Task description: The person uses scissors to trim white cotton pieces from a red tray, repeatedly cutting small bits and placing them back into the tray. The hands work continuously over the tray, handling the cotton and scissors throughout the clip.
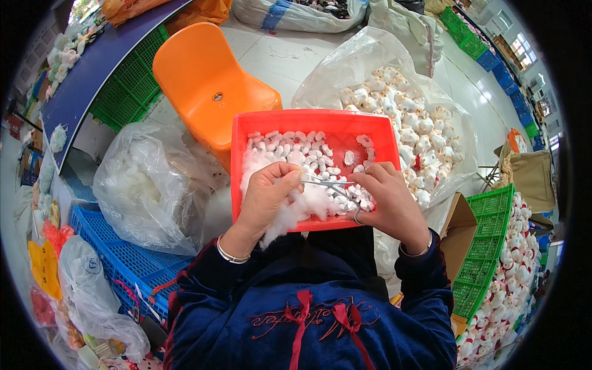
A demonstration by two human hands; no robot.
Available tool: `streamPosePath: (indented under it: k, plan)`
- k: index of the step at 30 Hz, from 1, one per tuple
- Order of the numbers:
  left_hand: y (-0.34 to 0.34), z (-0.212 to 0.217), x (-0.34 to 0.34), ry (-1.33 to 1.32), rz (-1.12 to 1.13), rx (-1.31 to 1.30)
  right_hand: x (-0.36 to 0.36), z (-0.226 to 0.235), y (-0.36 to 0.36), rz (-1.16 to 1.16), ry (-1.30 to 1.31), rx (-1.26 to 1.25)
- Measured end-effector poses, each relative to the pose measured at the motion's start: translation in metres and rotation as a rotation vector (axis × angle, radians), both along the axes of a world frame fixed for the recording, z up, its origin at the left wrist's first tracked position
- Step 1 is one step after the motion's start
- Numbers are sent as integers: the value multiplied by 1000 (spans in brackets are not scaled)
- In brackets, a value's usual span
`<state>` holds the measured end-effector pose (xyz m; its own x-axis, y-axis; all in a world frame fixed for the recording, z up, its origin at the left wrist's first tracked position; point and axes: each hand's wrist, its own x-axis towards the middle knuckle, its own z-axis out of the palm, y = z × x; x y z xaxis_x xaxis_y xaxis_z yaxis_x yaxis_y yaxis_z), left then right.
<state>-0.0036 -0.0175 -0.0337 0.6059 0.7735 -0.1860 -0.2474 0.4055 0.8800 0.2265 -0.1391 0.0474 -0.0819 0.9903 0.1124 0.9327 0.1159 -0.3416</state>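
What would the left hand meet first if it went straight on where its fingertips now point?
The left hand would probably meet the metal tool in the right hand; exact depth is unclear.

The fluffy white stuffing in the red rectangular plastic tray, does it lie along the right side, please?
No, the stuffing lies toward the left side of the tray, by the left hand.

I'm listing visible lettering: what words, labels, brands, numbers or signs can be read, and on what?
Navy velvet top: red cursive embroidery across the front, partly covered by red ribbons; its wording isn't repeated here.
White plastic bag at left: blue mark, too small to read.
I can make out no other legible text.
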Motion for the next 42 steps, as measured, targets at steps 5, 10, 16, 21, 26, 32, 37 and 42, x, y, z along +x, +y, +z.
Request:
streamPosePath:
  k: [5, 10, 16, 21, 26, 32, 37, 42]
  plan:
    - [2, -2, -1, -16, -2, -4, 4, -4, 0, 10, -30, -80]
    - [2, -5, 3, 27, 14, 98, -4, 2, 3, 57, 11, -144]
    - [0, -7, 7, 109, 129, 468, -26, -13, -2, 58, 609, -506]
    - [-13, -11, 11, 279, 342, 970, -56, -29, -4, -33, 1260, -642]
    - [-16, -15, 14, 211, 363, 682, -68, -41, -3, -126, 1115, -459]
    - [-8, 3, -1, 172, 152, 416, -54, -33, -4, -212, 713, -258]
    - [-5, 3, -2, 316, 198, 557, -54, -30, -5, -180, 714, -265]
    - [-4, 6, -3, 308, 299, 756, -53, -28, -8, -165, 684, -277]
